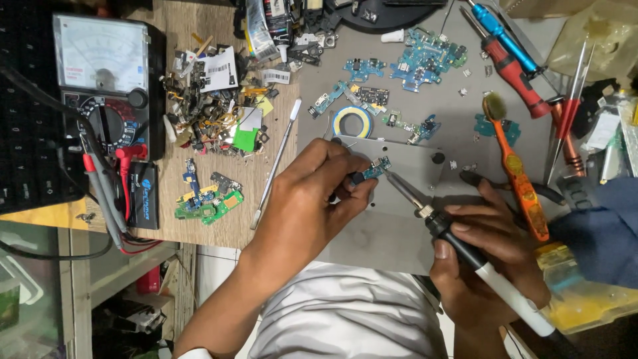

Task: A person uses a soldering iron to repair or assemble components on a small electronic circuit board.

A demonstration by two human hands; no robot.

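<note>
- Cluttered on every side, the tabletop (199, 13) leaves you one bare working patch: the grey metal plate (412, 166) in the middle, with blue circuit boards (422, 56), a roll of tape (352, 121) and loose parts spread behind it.
- Your left hand (312, 193) is closed in a pinch, thumb and fingertips gripping a small blue board (377, 166) and holding it just above the near edge of the plate. Judging by the angle, it helps to rest the heel of that hand on the plate so the board cannot wobble.
- Your right hand (488, 256) is wrapped firmly around the black-and-white handle of the soldering iron (458, 246), whose thin tip points up-left and meets the board's lower right edge. Hold the handle low, like a pen, and let your wrist lean on the tabletop for steadiness.
- Keep your left fingertips back from the joint; they sit very near the hot tip, and that looks like the main risk here.
- Touch only the pad you mean to heat, and keep the tip still rather than dragging it; neighbouring contacts on a board this small probably bridge easily.
- The orange toothbrush (518, 166) lies just beside your right hand and the metal spudger (276, 163) lies to the left of your left hand, both within easy reach.
- The analogue multimeter (103, 80) sits at the far left, its red and black probes trailing off the edge, well apart from your work.
</note>
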